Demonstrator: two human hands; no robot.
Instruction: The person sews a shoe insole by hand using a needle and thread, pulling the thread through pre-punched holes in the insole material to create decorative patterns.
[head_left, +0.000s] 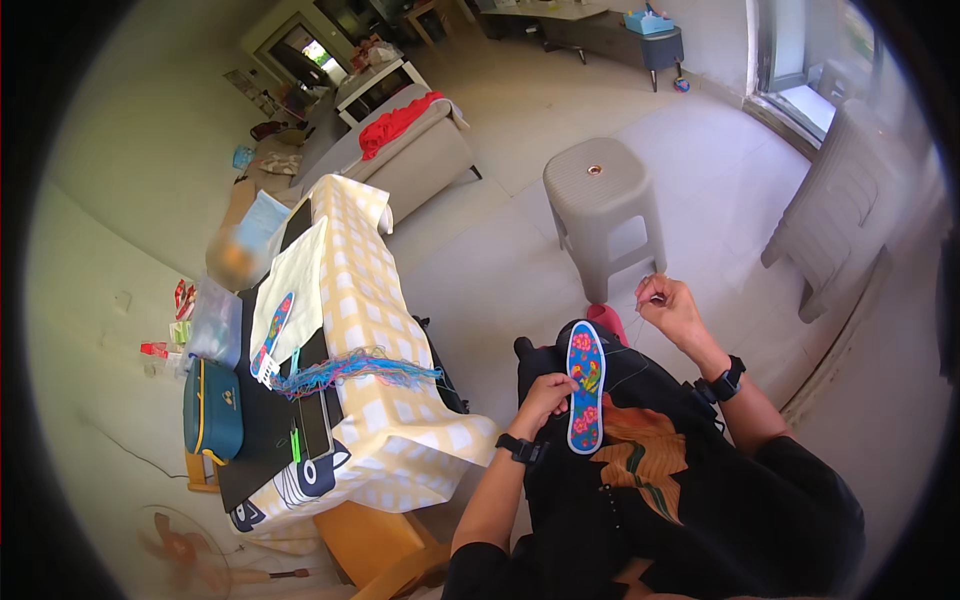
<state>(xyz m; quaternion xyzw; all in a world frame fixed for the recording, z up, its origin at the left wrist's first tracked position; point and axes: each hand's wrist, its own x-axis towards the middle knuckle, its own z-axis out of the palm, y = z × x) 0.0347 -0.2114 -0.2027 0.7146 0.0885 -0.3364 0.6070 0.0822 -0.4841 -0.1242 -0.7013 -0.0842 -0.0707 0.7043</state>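
Observation:
An embroidered insole (584, 409), blue with pink flowers, two birds and a white rim, lies lengthwise above my lap. My left hand (550, 396) grips its left edge between thumb and fingers. Up and to the right, apart from the insole, my right hand (670, 306) is raised with its fingertips pinched together. A fine dark thread (643, 358) hangs below those fingers and runs toward the insole. Whether a needle sits in the fingertips is too small to tell. Black clothing with an orange pattern (637, 465) lies beneath the insole.
At left, a table with a checked cloth (375, 300) carries a second insole (276, 322), a bundle of coloured threads (352, 373), green thread snips (295, 444) and a teal case (214, 409). A grey plastic stool (600, 180) stands ahead; a grey chair (832, 202) is at right.

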